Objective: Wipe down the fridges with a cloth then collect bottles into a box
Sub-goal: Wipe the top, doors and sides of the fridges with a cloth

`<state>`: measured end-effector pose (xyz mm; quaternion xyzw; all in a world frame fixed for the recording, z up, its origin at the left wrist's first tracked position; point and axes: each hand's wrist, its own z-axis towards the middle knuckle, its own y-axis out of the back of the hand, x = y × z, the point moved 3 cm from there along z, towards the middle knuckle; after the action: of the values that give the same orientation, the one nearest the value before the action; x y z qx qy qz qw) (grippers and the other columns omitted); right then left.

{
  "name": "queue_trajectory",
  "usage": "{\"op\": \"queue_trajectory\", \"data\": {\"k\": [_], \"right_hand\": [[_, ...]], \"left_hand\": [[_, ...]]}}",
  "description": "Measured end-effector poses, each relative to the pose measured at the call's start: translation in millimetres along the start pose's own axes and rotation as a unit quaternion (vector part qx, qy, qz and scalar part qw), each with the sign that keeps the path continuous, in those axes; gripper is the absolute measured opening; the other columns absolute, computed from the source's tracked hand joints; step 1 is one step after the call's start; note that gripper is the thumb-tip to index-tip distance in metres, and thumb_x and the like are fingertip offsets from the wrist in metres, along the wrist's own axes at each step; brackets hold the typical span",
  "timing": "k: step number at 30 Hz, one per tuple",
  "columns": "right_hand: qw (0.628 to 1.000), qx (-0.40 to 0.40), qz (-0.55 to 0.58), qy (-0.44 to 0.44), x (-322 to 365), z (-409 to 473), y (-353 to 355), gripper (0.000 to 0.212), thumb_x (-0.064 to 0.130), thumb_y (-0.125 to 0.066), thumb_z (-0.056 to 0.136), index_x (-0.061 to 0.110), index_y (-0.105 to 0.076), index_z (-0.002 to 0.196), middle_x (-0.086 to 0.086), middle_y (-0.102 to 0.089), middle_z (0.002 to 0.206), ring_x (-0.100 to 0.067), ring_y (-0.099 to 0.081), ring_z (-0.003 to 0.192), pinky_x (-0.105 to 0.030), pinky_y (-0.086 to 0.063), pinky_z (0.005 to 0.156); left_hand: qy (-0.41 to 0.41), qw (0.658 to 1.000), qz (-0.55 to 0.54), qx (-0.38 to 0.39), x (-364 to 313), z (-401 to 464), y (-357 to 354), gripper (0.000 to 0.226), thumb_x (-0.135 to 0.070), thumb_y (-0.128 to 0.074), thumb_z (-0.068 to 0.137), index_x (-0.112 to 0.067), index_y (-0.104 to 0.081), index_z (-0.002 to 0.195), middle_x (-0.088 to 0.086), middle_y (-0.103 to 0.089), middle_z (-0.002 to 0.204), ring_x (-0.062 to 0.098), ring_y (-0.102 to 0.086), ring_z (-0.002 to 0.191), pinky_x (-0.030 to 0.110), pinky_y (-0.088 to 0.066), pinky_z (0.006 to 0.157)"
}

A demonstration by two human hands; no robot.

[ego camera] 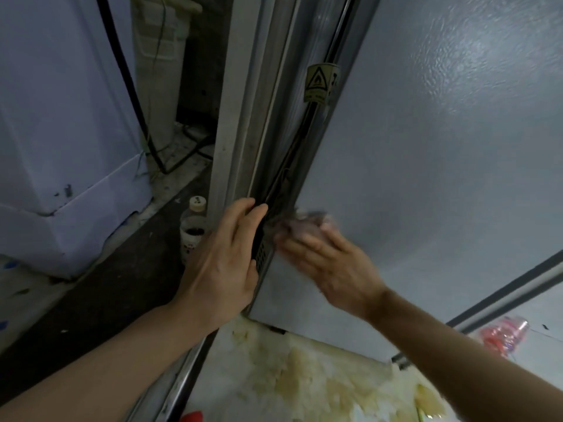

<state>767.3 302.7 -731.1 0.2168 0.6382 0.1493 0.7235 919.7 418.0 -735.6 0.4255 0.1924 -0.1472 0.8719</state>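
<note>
Arms: two bare arms come in from the bottom, closest to us, and reach up to the fridge.
Left hand (225, 263): its fingers are mostly straight and lie along the back corner edge of the fridge, with the tips at the dark gap there. It holds nothing.
Right hand (329, 263): its fingers are spread flat and press the cloth against the fridge side. The hand is blurry, so I think it is rubbing.
Cloth (304, 225): small, pale and bunched up, peeking out past the fingertips near the corner edge. It looks soft and light. I think a flat palm works best, since it would fold up under just one finger.
Fridge (441, 162): a big grey-white side with a bumpy, shiny skin. It looks hard and heavy, and it should not budge when pushed. A yellow warning sticker (320, 83) sits higher up by the corner.
Bottle (193, 228): a clear plastic one with a pale cap stands on the floor just left of the left hand. It looks light, with a little dark stuff inside. I would take it round the middle.
Other fridge (61, 132): a white one stands well apart on the left, with a black cable (128, 86) running down beside it.
</note>
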Motion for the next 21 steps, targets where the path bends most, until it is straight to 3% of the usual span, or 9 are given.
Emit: {"op": "queue_trajectory", "data": {"k": [3, 7, 9, 12, 14, 16, 18, 21], "right_hand": [[0.983, -0.112, 0.058, -0.132, -44, -21, 9, 0.06, 0.016, -0.04, 0.088, 0.018, -0.031, 0.147, 0.004, -0.027, 0.152, -0.021, -0.027, 0.14, -0.043, -0.006, 0.116], [0.954, -0.154, 0.099, -0.236, -49, -32, 4, 0.068, 0.014, -0.046, 0.088, 0.017, -0.021, 0.151, 0.004, -0.017, 0.157, -0.021, -0.009, 0.147, -0.042, 0.0, 0.118], [0.959, -0.132, 0.103, -0.228, -26, -40, -11, 0.065, 0.014, -0.043, 0.087, 0.015, -0.024, 0.149, 0.002, -0.02, 0.155, -0.024, -0.017, 0.144, -0.042, 0.0, 0.118], [0.996, -0.008, 0.032, -0.082, 17, -66, -41, 0.061, 0.017, -0.041, 0.083, 0.016, -0.032, 0.144, 0.003, -0.036, 0.149, -0.025, -0.033, 0.126, -0.043, -0.005, 0.116], [0.996, 0.084, 0.013, 0.0, 37, -85, -52, 0.064, 0.023, -0.04, 0.082, 0.022, -0.026, 0.145, 0.007, -0.03, 0.152, -0.022, -0.031, 0.133, -0.045, -0.002, 0.117], [0.992, 0.124, 0.014, 0.025, 42, -99, -55, 0.066, 0.023, -0.034, 0.086, 0.024, -0.013, 0.148, 0.006, -0.012, 0.157, -0.019, -0.014, 0.146, -0.048, 0.009, 0.116], [0.996, 0.09, 0.015, -0.018, 22, -107, -49, 0.067, 0.019, -0.036, 0.088, 0.023, -0.012, 0.15, 0.004, -0.005, 0.156, -0.02, -0.001, 0.144, -0.045, 0.012, 0.117], [0.989, -0.02, 0.013, -0.148, -34, -125, -34, 0.07, 0.017, -0.047, 0.087, 0.022, -0.018, 0.15, 0.006, -0.016, 0.155, -0.02, -0.017, 0.144, -0.042, 0.001, 0.117]], "left_hand": [[-0.015, 0.999, 0.045, 0.003, -12, 7, -14, 0.078, -0.001, -0.069, 0.068, -0.006, -0.037, 0.139, 0.013, -0.03, 0.149, 0.03, -0.038, 0.131, 0.047, -0.038, 0.104], [-0.056, 0.996, 0.068, 0.021, -26, 12, -39, 0.087, -0.001, -0.068, 0.067, -0.009, -0.028, 0.144, 0.008, -0.017, 0.156, 0.027, -0.027, 0.137, 0.051, -0.026, 0.11], [-0.063, 0.994, 0.083, 0.027, -27, 11, -47, 0.088, -0.001, -0.065, 0.071, -0.01, -0.021, 0.147, 0.008, -0.006, 0.158, 0.027, -0.023, 0.14, 0.05, -0.024, 0.11], [-0.078, 0.991, 0.111, 0.019, -25, 8, -51, 0.086, 0.001, -0.061, 0.074, -0.006, -0.017, 0.148, 0.013, -0.001, 0.157, 0.029, -0.019, 0.142, 0.05, -0.028, 0.108], [-0.084, 0.987, 0.136, 0.023, -26, 8, -51, 0.087, 0.001, -0.062, 0.073, -0.004, -0.018, 0.148, 0.015, 0.0, 0.157, 0.031, -0.017, 0.143, 0.052, -0.03, 0.107], [-0.068, 0.984, 0.161, 0.03, -29, 9, -49, 0.09, -0.002, -0.066, 0.07, -0.005, -0.02, 0.147, 0.016, -0.002, 0.157, 0.033, -0.016, 0.142, 0.056, -0.026, 0.106], [-0.046, 0.981, 0.188, 0.031, -34, 10, -49, 0.094, -0.006, -0.071, 0.065, -0.006, -0.024, 0.145, 0.016, -0.006, 0.156, 0.035, -0.015, 0.14, 0.061, -0.021, 0.106], [-0.082, 0.974, 0.21, 0.022, -53, 16, -57, 0.096, -0.008, -0.074, 0.058, -0.007, -0.029, 0.143, 0.012, -0.01, 0.155, 0.033, -0.017, 0.138, 0.061, -0.015, 0.106]]}}
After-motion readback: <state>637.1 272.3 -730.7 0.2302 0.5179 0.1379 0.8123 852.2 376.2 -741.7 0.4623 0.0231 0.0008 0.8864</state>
